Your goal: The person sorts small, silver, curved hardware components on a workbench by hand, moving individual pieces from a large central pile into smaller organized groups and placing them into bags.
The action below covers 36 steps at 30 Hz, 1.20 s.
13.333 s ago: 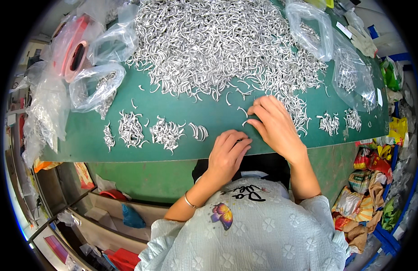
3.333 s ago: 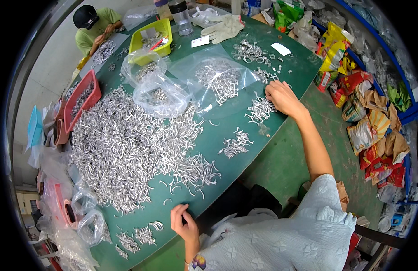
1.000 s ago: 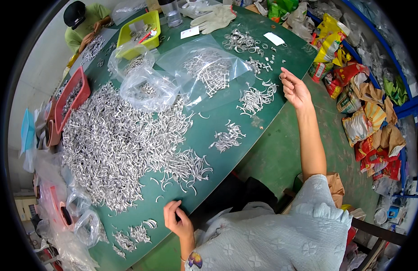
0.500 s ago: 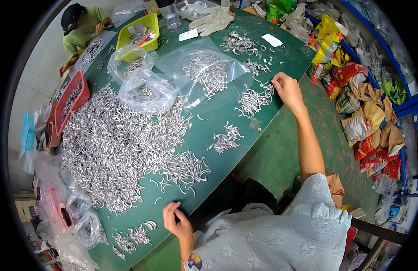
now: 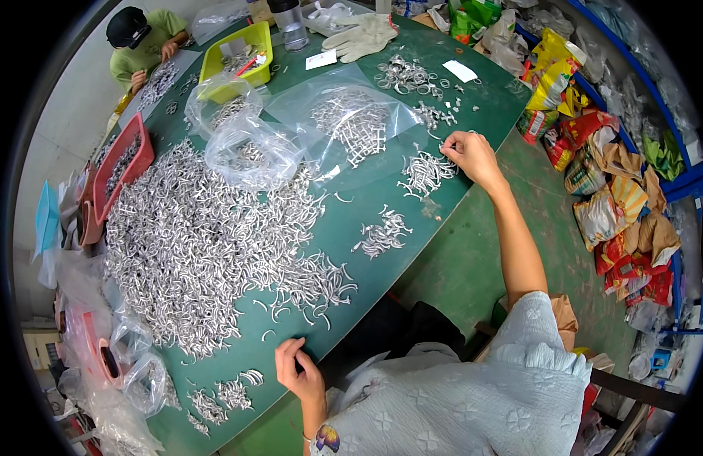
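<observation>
My right hand (image 5: pixel 471 158) hovers at the upper right of the table, its thumb and fingers pinched. Whatever lies between the fingertips is too small to make out. Just below them is a small pile of curved silvery metal pieces (image 5: pixel 426 175). My left hand (image 5: pixel 300 374) rests at the near table edge with fingers curled in and nothing visible in them. A large heap of the same curved metal pieces (image 5: pixel 207 251) spreads beyond it. One smaller group (image 5: pixel 382 232) lies between the hands, and another cluster (image 5: pixel 234 395) sits left of my left hand.
Clear plastic bags (image 5: pixel 253 156) with metal parts lie mid-table. Behind them stand a yellow-green basket (image 5: pixel 266 47), a glove (image 5: pixel 361 39) and a bottle (image 5: pixel 291 30). A red tray (image 5: pixel 142 156) is at the left. Another person (image 5: pixel 150 45) works at the far left. Sacks (image 5: pixel 602 205) line the right.
My right hand has shifted slightly left and down, and its fingertips are now over the small pile. My left hand has stayed put. The other person's hand has moved toward the parts.
</observation>
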Tool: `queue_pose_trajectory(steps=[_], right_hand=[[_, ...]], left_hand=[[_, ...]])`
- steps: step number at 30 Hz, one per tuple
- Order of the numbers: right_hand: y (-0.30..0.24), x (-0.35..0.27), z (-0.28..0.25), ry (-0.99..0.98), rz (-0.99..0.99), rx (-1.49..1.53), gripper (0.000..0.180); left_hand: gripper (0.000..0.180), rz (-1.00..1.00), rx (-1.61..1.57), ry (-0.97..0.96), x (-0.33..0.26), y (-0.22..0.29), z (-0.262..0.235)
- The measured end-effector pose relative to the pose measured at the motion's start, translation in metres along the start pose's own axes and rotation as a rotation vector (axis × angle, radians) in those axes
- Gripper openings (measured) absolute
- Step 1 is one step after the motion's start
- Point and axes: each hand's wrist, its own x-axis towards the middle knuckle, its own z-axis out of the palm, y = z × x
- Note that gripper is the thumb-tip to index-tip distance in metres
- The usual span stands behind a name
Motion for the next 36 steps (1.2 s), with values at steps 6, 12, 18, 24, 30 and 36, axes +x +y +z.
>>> queue_pose_trajectory(steps=[6,12,18,24,30,36], right_hand=[[0.01,0.004,-0.003,0.15,-0.04,0.252,0.016],[0.008,0.006,-0.004,0.024,0.139,1.432,0.015],[0.005,0.005,0.006,-0.005,0.183,1.633,0.02],[-0.029,-0.022,-0.001,-0.008,0.132,1.264,0.027],[-0.008,-0.011,-0.022,0.086,0.228,1.214,0.036],[-0.002,-0.011,-0.028,-0.068,0.222,1.353,0.033]], left_hand=[[0.02,-0.01,-0.003,0.005,0.001,0.003,0.001],[0.024,0.002,-0.006,0.002,0.002,0.002,0.003],[0.025,-0.007,-0.027,0.024,-0.002,0.0,0.002],[0.024,0.004,-0.059,0.024,0.0,-0.004,0.0],[0.024,0.012,-0.061,0.032,-0.002,-0.004,0.001],[0.025,0.027,-0.056,0.034,0.0,-0.003,0.004]])
